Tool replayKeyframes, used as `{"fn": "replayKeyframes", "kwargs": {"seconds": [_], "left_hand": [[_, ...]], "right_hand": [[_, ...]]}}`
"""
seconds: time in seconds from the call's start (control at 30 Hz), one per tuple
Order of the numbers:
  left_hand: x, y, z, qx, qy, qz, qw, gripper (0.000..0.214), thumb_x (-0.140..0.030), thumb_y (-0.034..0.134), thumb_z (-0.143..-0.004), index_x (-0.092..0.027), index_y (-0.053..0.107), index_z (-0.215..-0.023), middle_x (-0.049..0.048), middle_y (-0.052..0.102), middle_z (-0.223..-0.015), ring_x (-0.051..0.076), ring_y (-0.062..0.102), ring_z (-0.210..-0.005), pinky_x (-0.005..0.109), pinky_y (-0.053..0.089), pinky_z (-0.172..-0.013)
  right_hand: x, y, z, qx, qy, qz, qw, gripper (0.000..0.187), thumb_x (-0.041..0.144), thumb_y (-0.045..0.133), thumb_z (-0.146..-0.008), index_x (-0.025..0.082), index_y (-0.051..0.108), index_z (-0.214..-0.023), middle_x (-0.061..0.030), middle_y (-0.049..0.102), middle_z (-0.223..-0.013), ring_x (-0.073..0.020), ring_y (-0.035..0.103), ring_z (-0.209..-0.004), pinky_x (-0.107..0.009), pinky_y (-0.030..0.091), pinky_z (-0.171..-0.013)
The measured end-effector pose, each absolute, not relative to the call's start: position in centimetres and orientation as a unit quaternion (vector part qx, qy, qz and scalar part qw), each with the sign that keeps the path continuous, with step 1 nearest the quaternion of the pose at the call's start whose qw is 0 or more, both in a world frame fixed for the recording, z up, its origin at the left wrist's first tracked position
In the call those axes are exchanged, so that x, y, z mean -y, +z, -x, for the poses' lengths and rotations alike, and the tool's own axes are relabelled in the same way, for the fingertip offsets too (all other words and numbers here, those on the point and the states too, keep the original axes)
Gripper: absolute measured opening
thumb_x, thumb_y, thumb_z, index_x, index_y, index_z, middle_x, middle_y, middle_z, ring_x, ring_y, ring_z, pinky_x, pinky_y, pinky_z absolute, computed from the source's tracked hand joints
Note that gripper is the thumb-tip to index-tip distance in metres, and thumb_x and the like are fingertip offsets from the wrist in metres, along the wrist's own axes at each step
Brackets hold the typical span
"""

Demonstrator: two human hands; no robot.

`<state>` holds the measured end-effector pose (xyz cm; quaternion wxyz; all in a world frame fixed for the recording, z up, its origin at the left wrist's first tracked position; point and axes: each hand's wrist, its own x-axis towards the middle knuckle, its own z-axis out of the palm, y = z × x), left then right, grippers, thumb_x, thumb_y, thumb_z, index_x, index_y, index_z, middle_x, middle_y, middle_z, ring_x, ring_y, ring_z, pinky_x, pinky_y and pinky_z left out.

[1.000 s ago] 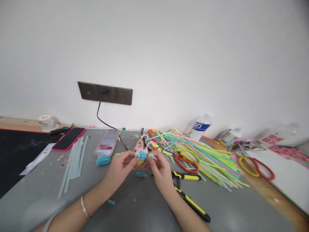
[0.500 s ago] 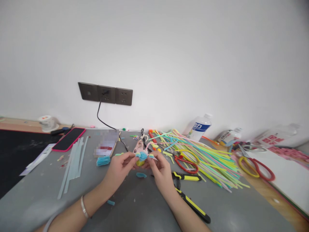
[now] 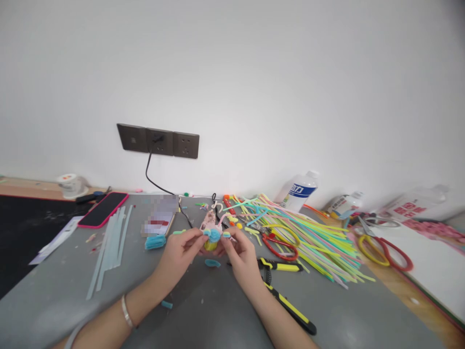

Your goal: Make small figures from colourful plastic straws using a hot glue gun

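Observation:
Between my hands is a small fuzzy blue-and-yellow pipe cleaner piece (image 3: pixel 213 237), with short striped bits at its sides. My left hand (image 3: pixel 185 248) pinches its left side between thumb and fingertips. On the right, my right hand (image 3: pixel 239 249) closes on the other side, thumb against a blue-and-yellow tip. Some of my fingers are hidden behind the piece. Just beyond it lies a pink fuzzy shape (image 3: pixel 209 220). A loose blue pipe cleaner bit (image 3: pixel 212 263) rests on the grey mat below my hands, and a blue bundle (image 3: pixel 155 242) sits left of my left hand.
Many coloured pipe cleaners (image 3: pixel 308 237) spread to the right, near red-and-yellow scissors (image 3: pixel 280 249) and yellow-black pliers (image 3: pixel 290 306). Glue sticks (image 3: pixel 112 242) and a pink-edged phone (image 3: pixel 103 209) lie left. A white bottle (image 3: pixel 300 191) stands by the wall.
The blue-and-yellow piece has shifted and turned very slightly between my fingers. Both hands keep their pinch in nearly the same place.

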<state>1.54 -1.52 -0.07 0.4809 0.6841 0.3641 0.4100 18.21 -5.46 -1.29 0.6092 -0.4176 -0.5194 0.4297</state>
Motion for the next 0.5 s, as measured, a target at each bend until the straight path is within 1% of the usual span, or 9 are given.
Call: {"fn": "replayKeyframes", "kwargs": {"seconds": [0.13, 0.3, 0.5], "left_hand": [[1.50, -0.13, -1.54, -0.362, 0.407, -0.697, 0.465, 0.031, -0.042, 0.055, -0.091, -0.016, 0.062, -0.075, -0.0015, 0.062, -0.064, 0.016, 0.068, -0.063, 0.023, 0.056, -0.061], [1.48, -0.38, -1.43, -0.361, 0.402, -0.711, 0.451, 0.032, -0.041, 0.052, -0.093, -0.016, 0.060, -0.075, -0.0013, 0.061, -0.064, 0.016, 0.068, -0.063, 0.023, 0.055, -0.061], [1.37, -0.53, -1.35, -0.364, 0.390, -0.736, 0.417, 0.034, -0.042, 0.049, -0.094, -0.018, 0.055, -0.071, -0.0017, 0.058, -0.061, 0.016, 0.066, -0.060, 0.022, 0.053, -0.059]], "right_hand": [[5.43, -1.52, -18.30, 0.515, 0.435, 0.417, 0.610, 0.026, 0.045, 0.062, -0.090, 0.022, 0.055, -0.082, 0.0041, 0.063, -0.058, -0.0127, 0.061, -0.049, -0.023, 0.053, -0.055], [5.40, -1.57, -18.35, 0.515, 0.429, 0.422, 0.610, 0.026, 0.045, 0.062, -0.090, 0.021, 0.056, -0.082, 0.0034, 0.064, -0.059, -0.0127, 0.062, -0.049, -0.023, 0.054, -0.055], [5.36, -1.57, -18.33, 0.505, 0.444, 0.424, 0.606, 0.027, 0.046, 0.064, -0.089, 0.022, 0.054, -0.081, 0.0041, 0.064, -0.057, -0.0127, 0.062, -0.047, -0.022, 0.053, -0.051]]}}
